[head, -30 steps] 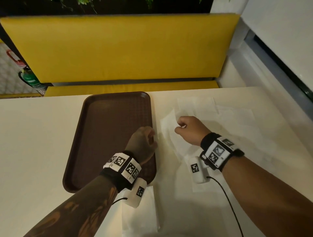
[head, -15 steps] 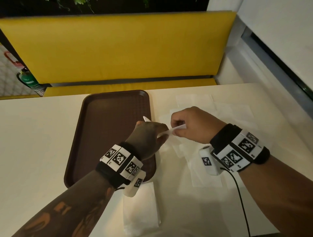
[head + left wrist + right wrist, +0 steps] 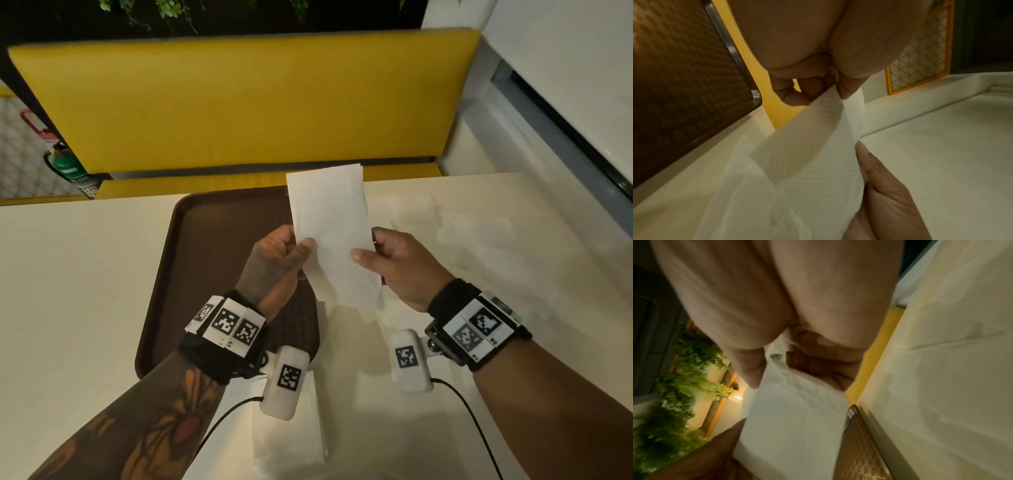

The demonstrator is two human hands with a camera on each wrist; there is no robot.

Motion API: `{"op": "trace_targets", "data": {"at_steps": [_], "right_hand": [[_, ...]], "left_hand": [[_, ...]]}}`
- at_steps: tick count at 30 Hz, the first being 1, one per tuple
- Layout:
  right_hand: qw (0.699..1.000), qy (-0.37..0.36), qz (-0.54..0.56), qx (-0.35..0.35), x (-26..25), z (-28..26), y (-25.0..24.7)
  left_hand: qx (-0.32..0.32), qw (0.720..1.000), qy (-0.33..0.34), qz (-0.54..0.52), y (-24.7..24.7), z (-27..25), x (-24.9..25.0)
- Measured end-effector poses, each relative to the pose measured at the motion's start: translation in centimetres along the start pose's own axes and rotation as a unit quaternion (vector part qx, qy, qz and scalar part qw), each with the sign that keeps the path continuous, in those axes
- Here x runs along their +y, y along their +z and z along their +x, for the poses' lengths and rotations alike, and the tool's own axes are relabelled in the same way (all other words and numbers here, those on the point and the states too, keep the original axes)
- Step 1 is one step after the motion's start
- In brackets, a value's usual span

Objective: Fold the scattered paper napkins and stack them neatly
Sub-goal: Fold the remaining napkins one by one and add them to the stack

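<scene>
A white paper napkin (image 3: 330, 222) is held upright in the air above the table, folded into a long strip. My left hand (image 3: 286, 248) pinches its left edge between thumb and fingers, and my right hand (image 3: 383, 260) pinches its right edge. The left wrist view shows the napkin (image 3: 813, 162) curving down from my left fingertips (image 3: 844, 92). In the right wrist view the napkin (image 3: 795, 418) hangs from my right thumb and fingers. Several unfolded napkins (image 3: 472, 236) lie flat on the table to the right. A folded napkin (image 3: 287, 435) lies near the front edge, partly under my left wrist.
A brown plastic tray (image 3: 219, 260) lies on the cream table (image 3: 68, 291), left of the hands, with nothing on it. A yellow bench (image 3: 239, 102) stands behind the table. A white wall ledge (image 3: 548, 144) runs along the right side.
Both hands have lifted one napkin off the table and now hold it upright between them; one second ago the hands were low on the table pinching at its edge.
</scene>
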State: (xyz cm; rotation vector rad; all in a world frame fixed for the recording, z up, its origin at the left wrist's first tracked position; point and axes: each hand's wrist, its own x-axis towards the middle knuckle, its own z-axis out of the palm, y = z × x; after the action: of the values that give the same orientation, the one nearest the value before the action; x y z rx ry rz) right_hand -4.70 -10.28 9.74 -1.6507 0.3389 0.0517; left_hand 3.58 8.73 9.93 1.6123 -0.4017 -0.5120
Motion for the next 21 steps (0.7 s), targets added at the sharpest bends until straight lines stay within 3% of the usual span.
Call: {"op": "trace_targets", "data": {"at_steps": [3,9,13,17,21], "right_hand": [[0.998,-0.06,-0.016,0.014,-0.3,0.1,0.0],[0.996,-0.082,0.02,0.037,-0.2,0.2,0.3],[0.995,-0.035,0.093,0.031,0.0,0.1,1.3],[0.983,0.065,0.17,0.016,-0.9,0.1,1.6],[0.991,0.045,0.127,0.009,-0.5,0.2,1.8]], "left_hand": [[-0.006,1.0,-0.008,-0.028,-0.3,-0.1,0.3],[-0.041,0.998,0.028,-0.05,-1.2,-0.3,0.4],[-0.052,0.994,0.038,-0.088,-1.3,-0.6,0.4],[-0.055,0.996,0.03,-0.065,-1.5,-0.9,0.6],[-0.041,0.997,-0.007,-0.059,-1.9,-1.0,0.3]]}}
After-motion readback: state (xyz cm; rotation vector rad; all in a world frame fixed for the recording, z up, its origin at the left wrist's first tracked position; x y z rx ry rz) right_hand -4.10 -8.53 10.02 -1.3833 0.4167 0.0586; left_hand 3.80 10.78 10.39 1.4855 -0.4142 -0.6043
